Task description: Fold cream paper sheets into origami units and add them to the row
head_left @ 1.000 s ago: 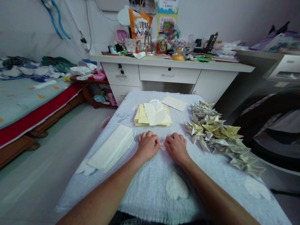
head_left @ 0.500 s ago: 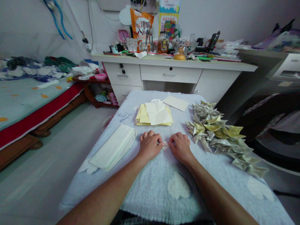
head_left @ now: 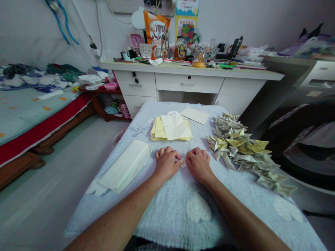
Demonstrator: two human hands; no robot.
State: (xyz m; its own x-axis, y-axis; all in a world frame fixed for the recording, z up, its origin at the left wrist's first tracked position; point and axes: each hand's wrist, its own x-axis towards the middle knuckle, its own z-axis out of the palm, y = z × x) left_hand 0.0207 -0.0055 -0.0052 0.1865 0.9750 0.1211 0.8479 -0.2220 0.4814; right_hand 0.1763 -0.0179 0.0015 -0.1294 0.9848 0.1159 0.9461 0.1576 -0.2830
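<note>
Between my hands, low on the cloth, is a small folded piece of paper (head_left: pixel 183 165), mostly covered by fingers. My left hand (head_left: pixel 168 161) is closed with its thumb and fingers on the paper's left side. My right hand (head_left: pixel 198 162) is curled over the paper's right side, its fingertips largely hidden. Just beyond the hands lies a stack of yellow paper (head_left: pixel 158 129) with a creased white sheet (head_left: pixel 176 127) on top. To the left is a pile of long folded white paper (head_left: pixel 127 165). On the right sit several folded paper pieces (head_left: pixel 243 146) with pointed ends.
A pale blue cloth (head_left: pixel 167 209) covers the table. A flat cream sheet (head_left: pixel 195 115) lies near its far edge. Behind stands a white desk (head_left: pixel 190 83) crowded with small items. A bed (head_left: pixel 39 111) is at left, a front-loading machine (head_left: pixel 314 139) at right.
My right hand has shifted slightly left and its fingers curl further over the small paper, covering more of it. My left hand stays nearly in place. The view has moved slightly.
</note>
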